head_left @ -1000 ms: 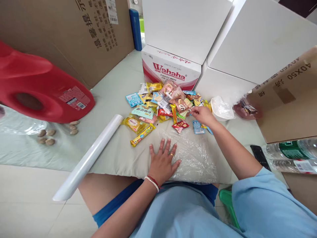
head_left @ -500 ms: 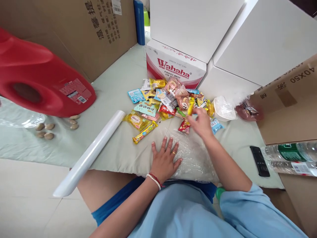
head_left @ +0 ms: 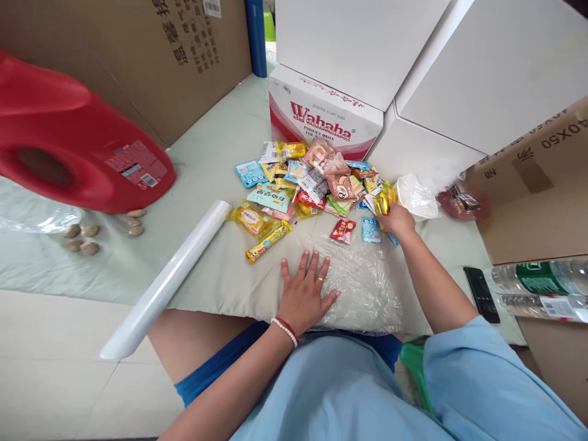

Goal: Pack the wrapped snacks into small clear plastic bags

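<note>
My left hand lies flat with its fingers spread, on the edge of a crinkled sheet of clear plastic film on the cloth. At the right end of the snack pile, my right hand is closed around a shiny yellow snack packet; its fingertips are partly hidden. Close by lie a blue packet and a red packet. The heap of wrapped snacks spreads left from there. A long yellow snack stick rests in front of it, beside a yellow cake packet.
A white roll overhangs the table's front edge. On the left stand a red jug and several brown nut-like pieces. Behind the snacks is a Wahaha box. To the right are a white bowl, a phone and bottles.
My right hand has moved right, from above the red packet to the pile's right end. The blue packet now shows in front of the pile. My left hand has stayed in place.
</note>
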`<state>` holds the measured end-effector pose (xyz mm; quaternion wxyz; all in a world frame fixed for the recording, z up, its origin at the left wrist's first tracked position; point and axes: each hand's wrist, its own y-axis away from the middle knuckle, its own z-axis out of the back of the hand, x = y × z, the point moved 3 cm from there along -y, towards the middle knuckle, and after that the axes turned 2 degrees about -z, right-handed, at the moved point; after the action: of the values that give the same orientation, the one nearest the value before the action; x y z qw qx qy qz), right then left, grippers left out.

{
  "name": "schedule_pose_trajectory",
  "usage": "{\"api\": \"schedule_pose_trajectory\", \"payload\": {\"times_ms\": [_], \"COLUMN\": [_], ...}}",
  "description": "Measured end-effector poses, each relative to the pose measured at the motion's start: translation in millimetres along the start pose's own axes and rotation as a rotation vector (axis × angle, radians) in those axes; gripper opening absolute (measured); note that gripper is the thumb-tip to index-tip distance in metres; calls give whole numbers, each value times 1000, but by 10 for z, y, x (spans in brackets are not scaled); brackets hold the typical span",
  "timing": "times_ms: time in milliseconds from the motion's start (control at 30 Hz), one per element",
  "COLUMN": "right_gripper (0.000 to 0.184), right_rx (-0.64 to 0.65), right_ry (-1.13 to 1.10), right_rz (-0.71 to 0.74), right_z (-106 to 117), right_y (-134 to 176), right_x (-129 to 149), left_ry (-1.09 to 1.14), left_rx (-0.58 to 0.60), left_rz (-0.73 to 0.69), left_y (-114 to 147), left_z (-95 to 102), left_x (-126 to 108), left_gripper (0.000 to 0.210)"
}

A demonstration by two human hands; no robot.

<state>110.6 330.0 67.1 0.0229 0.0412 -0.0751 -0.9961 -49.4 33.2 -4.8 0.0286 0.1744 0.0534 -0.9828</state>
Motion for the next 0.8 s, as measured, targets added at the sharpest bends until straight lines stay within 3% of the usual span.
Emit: {"api": "schedule_pose_trajectory", "payload": {"times_ms": [100,167,300,367,400,467,633,800], "right_gripper": [31,26,24,19,17,22,61,67], "right_rx": [-35,35,477,666,702,651,353,281], "right_ry": [-59,-151,-291,-234,-182,-86,-35,46], "right_rz": [124,281,736,884,913,909,818,786], "right_z": [136,199,146,44,-13,-111,-210,-335], "right_y": [246,487,1053,1253,1305,1335,1475,1885], "right_x": [-179,-254,-74,83,145,215,166,215], "left_ry": [-3,-2,11,16,17,24,13,-33], "left_rx": [-5,4,41,59,70,91,63,50], "left_rz": [11,7,-29,-49,-54,-65,-89,-60], "left_y": [-1,-3,-6,-5,-3,13,117,189], "left_z": [4,4,8,20,30,57,139,109], "left_x": [4,4,2,8,14,31,72,106], "left_gripper": [78,76,86,91,94,96,95,94]}}
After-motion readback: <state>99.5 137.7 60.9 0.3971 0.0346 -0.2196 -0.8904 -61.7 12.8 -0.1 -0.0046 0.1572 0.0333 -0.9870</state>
